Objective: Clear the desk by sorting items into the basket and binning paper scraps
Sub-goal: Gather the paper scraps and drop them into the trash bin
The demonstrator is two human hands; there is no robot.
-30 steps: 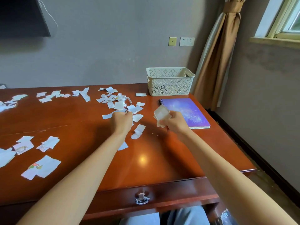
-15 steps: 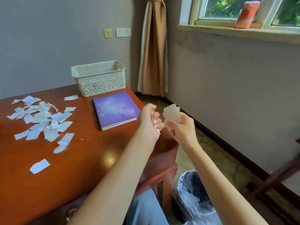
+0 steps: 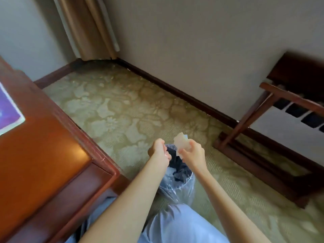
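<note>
Both hands hover over a small bin (image 3: 186,182) lined with a clear plastic bag, which stands on the carpet beside the desk. My right hand (image 3: 192,153) pinches a small stack of white paper scraps (image 3: 181,142) above the bin's opening. My left hand (image 3: 158,149) is curled just left of it, with a sliver of white paper scrap showing at its fingers. The basket and the scraps on the desk are out of view.
The wooden desk (image 3: 43,155) fills the left side, its corner close to my left forearm. A purple notebook (image 3: 7,109) lies at the far left edge. A wooden luggage rack (image 3: 273,106) stands against the wall on the right. A curtain (image 3: 87,27) hangs in the corner.
My view swung right and down from the desk to the floor. Both hands moved off the desk with the scraps and are now above the bin.
</note>
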